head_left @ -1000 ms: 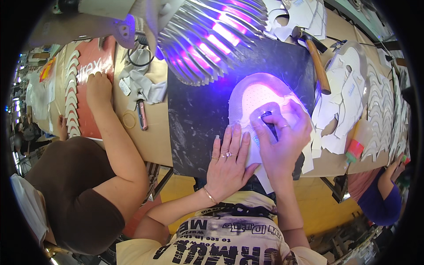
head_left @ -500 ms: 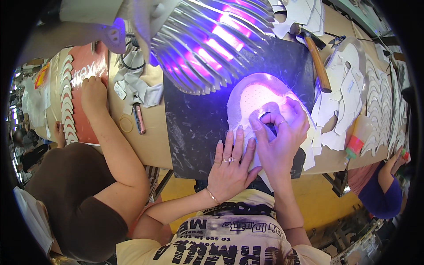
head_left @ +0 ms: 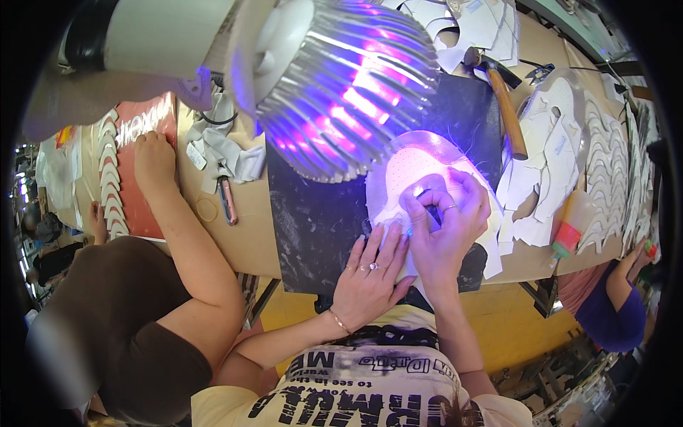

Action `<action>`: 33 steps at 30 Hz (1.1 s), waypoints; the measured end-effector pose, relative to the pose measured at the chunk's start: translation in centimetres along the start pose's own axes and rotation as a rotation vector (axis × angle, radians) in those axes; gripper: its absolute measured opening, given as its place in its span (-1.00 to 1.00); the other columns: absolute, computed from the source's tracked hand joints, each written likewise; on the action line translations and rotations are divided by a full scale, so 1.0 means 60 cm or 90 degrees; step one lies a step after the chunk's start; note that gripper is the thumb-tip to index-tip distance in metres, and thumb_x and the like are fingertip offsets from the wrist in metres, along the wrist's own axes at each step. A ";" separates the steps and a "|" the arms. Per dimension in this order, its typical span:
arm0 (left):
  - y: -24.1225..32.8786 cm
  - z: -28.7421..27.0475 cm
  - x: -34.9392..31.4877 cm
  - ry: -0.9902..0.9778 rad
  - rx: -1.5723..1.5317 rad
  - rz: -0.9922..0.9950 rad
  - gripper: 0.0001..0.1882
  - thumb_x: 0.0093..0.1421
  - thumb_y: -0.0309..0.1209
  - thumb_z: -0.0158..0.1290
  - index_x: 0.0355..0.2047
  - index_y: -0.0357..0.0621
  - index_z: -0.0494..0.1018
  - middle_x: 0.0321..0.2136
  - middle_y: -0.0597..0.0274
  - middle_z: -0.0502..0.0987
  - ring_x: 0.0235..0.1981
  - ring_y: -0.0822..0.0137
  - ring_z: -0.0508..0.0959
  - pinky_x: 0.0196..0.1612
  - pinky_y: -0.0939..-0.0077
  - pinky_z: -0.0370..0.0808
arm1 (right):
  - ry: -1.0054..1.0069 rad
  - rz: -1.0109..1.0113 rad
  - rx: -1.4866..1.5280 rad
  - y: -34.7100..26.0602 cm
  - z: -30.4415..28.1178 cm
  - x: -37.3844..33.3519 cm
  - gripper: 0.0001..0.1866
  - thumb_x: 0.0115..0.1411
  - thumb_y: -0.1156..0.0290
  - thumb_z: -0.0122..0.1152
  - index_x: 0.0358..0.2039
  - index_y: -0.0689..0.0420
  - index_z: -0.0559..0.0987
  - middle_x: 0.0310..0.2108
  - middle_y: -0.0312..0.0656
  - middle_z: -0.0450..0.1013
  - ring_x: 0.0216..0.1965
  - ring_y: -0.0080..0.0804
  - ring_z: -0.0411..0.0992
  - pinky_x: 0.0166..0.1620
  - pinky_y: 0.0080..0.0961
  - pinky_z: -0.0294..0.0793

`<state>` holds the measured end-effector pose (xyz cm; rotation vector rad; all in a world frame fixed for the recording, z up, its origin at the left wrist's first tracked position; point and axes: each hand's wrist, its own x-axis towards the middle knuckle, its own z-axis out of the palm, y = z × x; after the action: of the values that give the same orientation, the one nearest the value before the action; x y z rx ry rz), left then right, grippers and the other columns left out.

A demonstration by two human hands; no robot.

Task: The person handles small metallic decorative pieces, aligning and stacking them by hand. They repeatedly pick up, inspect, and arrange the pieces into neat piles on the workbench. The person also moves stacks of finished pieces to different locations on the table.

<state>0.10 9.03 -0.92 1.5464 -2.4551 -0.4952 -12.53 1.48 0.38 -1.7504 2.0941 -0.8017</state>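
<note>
Lying flat on the dark mat point(head_left: 320, 220), right under the big purple lamp point(head_left: 341, 85), the white shoe piece point(head_left: 416, 167) glows so it is easy to see. The left hand point(head_left: 370, 274) presses it down with open, spread fingers so it stays put. The right hand point(head_left: 448, 228) pinches a small tool on it. A hammer point(head_left: 505, 107) rests beside the mat.

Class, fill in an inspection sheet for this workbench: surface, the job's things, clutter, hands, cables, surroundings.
Surface: dark mat on a tan bench.
Job's things: white perforated shoe-upper piece, lit violet.
Clutter: hammer, white cut pieces, small bottle.
Hands: left hand flat on the piece's edge; right hand pinches a small tool, too hidden to identify.
Cables: dark cord behind the lamp.
Surroundings: co-workers on both sides.
</note>
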 end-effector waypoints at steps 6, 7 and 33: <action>-0.003 -0.001 0.001 0.003 0.006 0.012 -0.32 0.20 -0.06 -0.01 0.19 -0.31 0.28 0.28 -0.07 0.16 0.32 -0.06 0.13 0.31 0.05 0.05 | 0.014 -0.013 -0.016 -0.001 0.003 -0.003 -0.79 0.08 0.18 0.33 -0.44 0.02 0.56 0.02 -0.18 0.30 0.19 -0.06 0.09 0.15 -0.02 -0.02; -0.002 -0.003 0.001 0.004 0.003 0.010 -0.33 0.23 -0.05 -0.03 0.19 -0.30 0.28 0.29 -0.06 0.15 0.32 -0.03 0.12 0.31 0.08 0.05 | 0.010 -0.009 -0.015 -0.002 0.001 -0.004 -0.79 0.08 0.18 0.33 -0.43 0.02 0.56 0.02 -0.18 0.30 0.18 -0.07 0.10 0.14 -0.02 -0.02; 0.003 -0.015 0.007 0.041 -0.061 -0.009 -0.33 0.16 -0.14 0.04 0.19 -0.32 0.25 0.28 -0.11 0.14 0.33 -0.05 0.09 0.34 0.07 -0.01 | -0.083 -0.249 -0.137 0.037 -0.026 -0.038 -0.45 0.02 0.45 0.08 0.10 -0.09 0.50 0.31 -0.10 0.12 0.30 -0.07 0.07 0.28 0.00 -0.07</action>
<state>0.05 8.56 -0.04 1.5184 -2.3389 -0.5475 -14.68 4.25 0.09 -2.3056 1.8350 -0.5508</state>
